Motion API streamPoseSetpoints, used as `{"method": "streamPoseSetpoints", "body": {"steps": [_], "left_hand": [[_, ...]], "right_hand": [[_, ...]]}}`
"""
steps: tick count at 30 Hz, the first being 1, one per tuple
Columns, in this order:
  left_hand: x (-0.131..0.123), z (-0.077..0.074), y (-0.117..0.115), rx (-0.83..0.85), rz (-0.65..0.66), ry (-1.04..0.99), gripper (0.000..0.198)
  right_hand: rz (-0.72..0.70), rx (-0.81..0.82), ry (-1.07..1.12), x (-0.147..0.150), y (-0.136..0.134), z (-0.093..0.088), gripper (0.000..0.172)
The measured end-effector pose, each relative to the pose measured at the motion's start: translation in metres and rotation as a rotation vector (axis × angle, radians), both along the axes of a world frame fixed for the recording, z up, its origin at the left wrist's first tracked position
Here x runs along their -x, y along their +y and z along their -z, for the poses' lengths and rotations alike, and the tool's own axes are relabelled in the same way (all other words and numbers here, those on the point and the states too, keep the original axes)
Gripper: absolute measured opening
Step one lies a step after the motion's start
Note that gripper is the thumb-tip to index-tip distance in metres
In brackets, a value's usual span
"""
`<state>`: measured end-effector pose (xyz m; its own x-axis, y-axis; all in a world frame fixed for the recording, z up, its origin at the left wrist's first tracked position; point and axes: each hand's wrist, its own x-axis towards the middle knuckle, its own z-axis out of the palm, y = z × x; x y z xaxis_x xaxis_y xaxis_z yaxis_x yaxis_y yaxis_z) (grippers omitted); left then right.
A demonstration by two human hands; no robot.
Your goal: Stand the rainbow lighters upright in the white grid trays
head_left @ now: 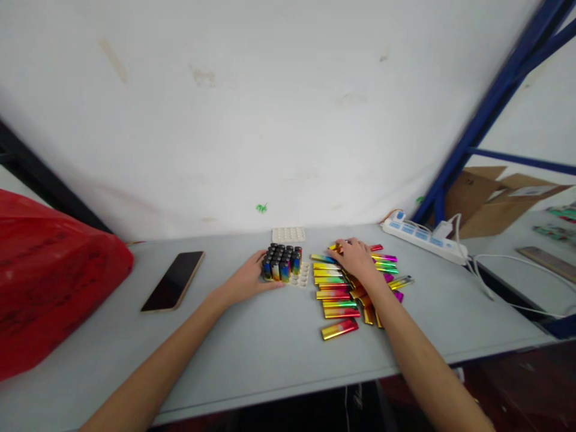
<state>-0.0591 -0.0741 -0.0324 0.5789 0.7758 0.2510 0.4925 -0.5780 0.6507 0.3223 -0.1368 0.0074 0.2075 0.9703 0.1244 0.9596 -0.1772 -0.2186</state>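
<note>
Several lighters (pixel 282 262) with black tops and shiny coloured bodies stand upright, packed together in a white holed tray (pixel 302 276). My left hand (pixel 248 278) wraps the left side of this group, thumb along the front and fingers round the back, holding the tray steady. To the right, many more lighters (pixel 333 294) lie flat in a loose pile, metallic gold, red, green and purple. My right hand (pixel 355 257) reaches over the far part of the pile, fingers bent down onto a lighter (pixel 333 246). The fingertips partly hide it.
A second white holed tray (pixel 288 234) lies against the wall. At left are a phone (pixel 173 281) and a red plastic bag (pixel 54 282). A power strip (pixel 423 237) with white cables, a blue metal frame (pixel 468 132) and a cardboard box (pixel 490 201) are at right.
</note>
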Motion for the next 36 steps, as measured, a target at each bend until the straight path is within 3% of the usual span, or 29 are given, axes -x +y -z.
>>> {"method": "streamPoseSetpoints", "body": {"steps": [4, 8, 12, 15, 18, 23, 27, 36], "left_hand": [[0.000, -0.002, -0.001, 0.007, 0.013, 0.015, 0.095], [0.000, -0.004, -0.002, 0.008, 0.007, 0.017, 0.093], [0.000, -0.004, -0.003, 0.011, 0.010, 0.021, 0.097], [0.000, -0.003, -0.002, 0.006, 0.010, 0.017, 0.094], [0.000, -0.003, -0.002, 0.005, 0.012, 0.000, 0.091], [-0.001, -0.004, -0.003, 0.010, 0.008, -0.001, 0.095], [-0.001, -0.006, -0.004, 0.009, 0.015, -0.007, 0.093], [-0.001, -0.005, -0.003, 0.004, 0.013, -0.005, 0.095]], "right_hand": [[0.002, 0.003, 0.003, 0.003, 0.002, -0.002, 0.041], [-0.054, -0.189, 0.099, -0.001, 0.009, 0.004, 0.044], [-0.163, -0.370, 0.451, -0.002, 0.019, 0.012, 0.048], [-0.225, -0.412, 0.758, 0.000, 0.025, 0.015, 0.045], [-0.258, -0.399, 0.952, 0.004, 0.026, 0.013, 0.045], [-0.337, -0.393, 1.068, 0.015, 0.020, 0.004, 0.053], [-0.303, -0.367, 1.186, 0.024, 0.016, -0.001, 0.076], [-0.401, -0.171, 1.249, 0.050, 0.004, -0.009, 0.072]]}}
